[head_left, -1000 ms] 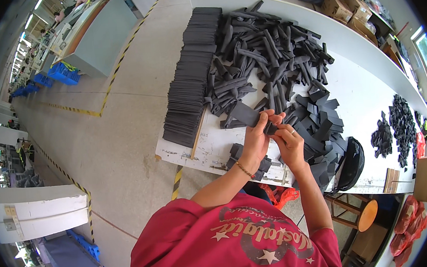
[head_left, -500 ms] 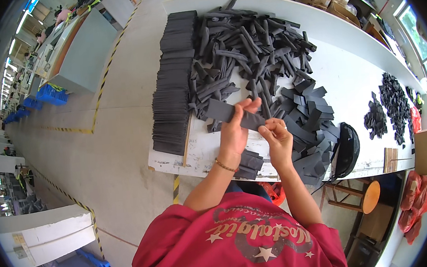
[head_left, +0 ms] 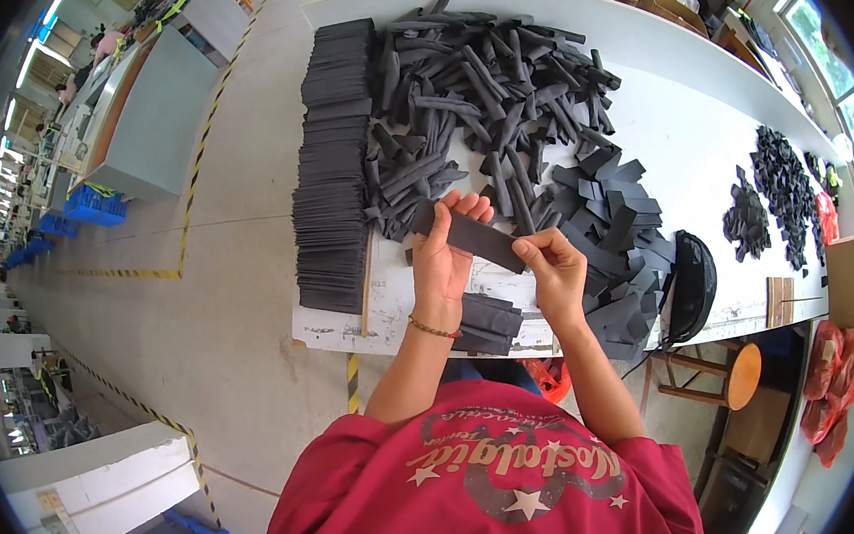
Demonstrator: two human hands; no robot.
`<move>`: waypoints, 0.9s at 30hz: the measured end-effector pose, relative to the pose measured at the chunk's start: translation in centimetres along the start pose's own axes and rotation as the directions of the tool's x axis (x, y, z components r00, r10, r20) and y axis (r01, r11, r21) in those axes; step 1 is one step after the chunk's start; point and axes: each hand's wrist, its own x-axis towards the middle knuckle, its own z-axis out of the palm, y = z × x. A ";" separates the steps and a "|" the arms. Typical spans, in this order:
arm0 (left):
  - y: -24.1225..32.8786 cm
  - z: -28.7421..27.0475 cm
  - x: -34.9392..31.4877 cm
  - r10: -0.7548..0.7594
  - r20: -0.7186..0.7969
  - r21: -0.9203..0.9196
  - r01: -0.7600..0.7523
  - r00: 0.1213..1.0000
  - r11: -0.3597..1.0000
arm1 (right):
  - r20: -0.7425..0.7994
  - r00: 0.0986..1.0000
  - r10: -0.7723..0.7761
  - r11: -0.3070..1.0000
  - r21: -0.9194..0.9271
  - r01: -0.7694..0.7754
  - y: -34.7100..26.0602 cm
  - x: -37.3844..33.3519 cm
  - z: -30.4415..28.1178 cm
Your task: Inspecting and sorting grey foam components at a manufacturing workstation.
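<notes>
A flat dark grey strip of fabric-like material (head_left: 486,239) is stretched between my hands above the front of the table. My left hand (head_left: 443,256) holds its left end, thumb on top and the other fingers behind it. At the right end, my right hand (head_left: 556,269) pinches the strip between thumb and fingers. Just beyond my hands lies a loose heap of rolled or folded dark strips (head_left: 493,81). To the right is a pile of flat dark pieces (head_left: 609,222). A small stack of dark pieces (head_left: 489,322) rests at the table's front edge, partly behind my left wrist.
A long row of tightly stacked dark pieces (head_left: 334,164) lines the left side of the white table (head_left: 698,135). A black mesh-covered object (head_left: 691,286) stands at the front right. Farther right are small dark heaps (head_left: 787,188), and a wooden stool (head_left: 743,376) stands below.
The strip was creased and slanted between my hands; now it lies straighter and looks narrower. My left hand has shifted slightly left, and its fingers have opened out behind the strip.
</notes>
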 end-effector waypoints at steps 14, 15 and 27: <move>1.0 -0.4 -0.9 -0.088 -0.154 0.151 0.112 0.984 0.982 | 0.087 0.994 0.062 0.998 -0.007 -0.061 1.5 0.7 -2.5; 1.0 -0.4 -1.0 -0.093 -0.152 0.150 0.116 0.984 0.982 | 0.082 0.995 0.062 0.998 -0.008 -0.062 1.8 0.7 -2.6; 2.2 -1.8 0.4 0.046 -0.140 0.074 -0.036 0.989 0.997 | -0.107 0.958 0.268 0.963 0.049 -0.264 2.9 0.6 -2.4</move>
